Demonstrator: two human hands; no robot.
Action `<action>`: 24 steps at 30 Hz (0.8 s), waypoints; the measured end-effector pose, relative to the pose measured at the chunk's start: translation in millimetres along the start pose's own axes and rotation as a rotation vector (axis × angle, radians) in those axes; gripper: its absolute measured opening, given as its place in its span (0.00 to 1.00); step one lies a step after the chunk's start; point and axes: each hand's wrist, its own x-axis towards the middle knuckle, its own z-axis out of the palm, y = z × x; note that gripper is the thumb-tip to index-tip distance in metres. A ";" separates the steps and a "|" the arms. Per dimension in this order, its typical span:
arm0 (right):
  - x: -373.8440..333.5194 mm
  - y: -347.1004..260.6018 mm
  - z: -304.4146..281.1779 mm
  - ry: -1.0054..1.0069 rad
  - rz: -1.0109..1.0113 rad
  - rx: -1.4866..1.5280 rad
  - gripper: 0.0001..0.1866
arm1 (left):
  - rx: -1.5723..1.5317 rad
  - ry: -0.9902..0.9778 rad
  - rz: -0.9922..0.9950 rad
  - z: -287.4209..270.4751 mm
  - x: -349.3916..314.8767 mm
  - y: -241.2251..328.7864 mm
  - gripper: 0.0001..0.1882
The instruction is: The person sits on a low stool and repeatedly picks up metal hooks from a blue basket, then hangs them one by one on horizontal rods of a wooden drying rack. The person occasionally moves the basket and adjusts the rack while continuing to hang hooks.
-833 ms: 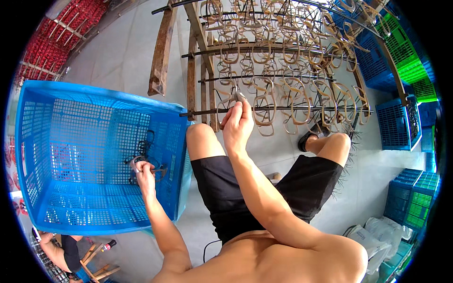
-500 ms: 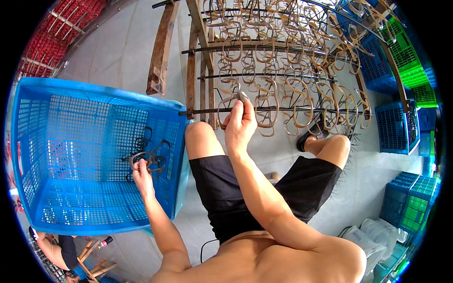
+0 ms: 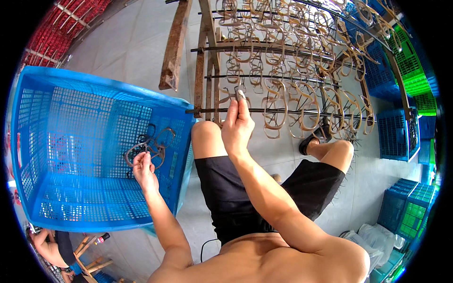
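Inside the blue plastic crate, my left hand (image 3: 145,173) has its fingertips drawn together at the middle of a brownish-grey eyeglass frame (image 3: 160,157). Other dark eyeglass frames lie beneath and beside it, partly hidden. In front of my knees, my right hand (image 3: 239,128) is raised to the left end of the lowest rack rod (image 3: 257,110). Its thumb and fingers pinch a thin brownish eyeglass frame, mostly hidden behind the fingertips. One fingertip has a pale grey covering. Farther right on the same rod hang tan eyeglass frames (image 3: 274,126).
The crate (image 3: 101,81) stands left of my legs. A wooden rack (image 3: 200,87) with several rods of frames rises ahead. Blue crates (image 3: 396,125) and green crates (image 3: 409,63) are stacked at right, with white bags (image 3: 377,238) nearer. Another person (image 3: 56,247) sits lower left.
The view has shifted slightly, moving the rack rightward in the picture. In the crate, the eyeglass frame at my left hand has turned flatter. My right hand stays by the rod.
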 end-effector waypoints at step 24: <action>6.1 14.8 -8.1 0.016 0.076 0.037 0.11 | 1.344 0.354 0.169 24.3 18.2 -39.3 0.31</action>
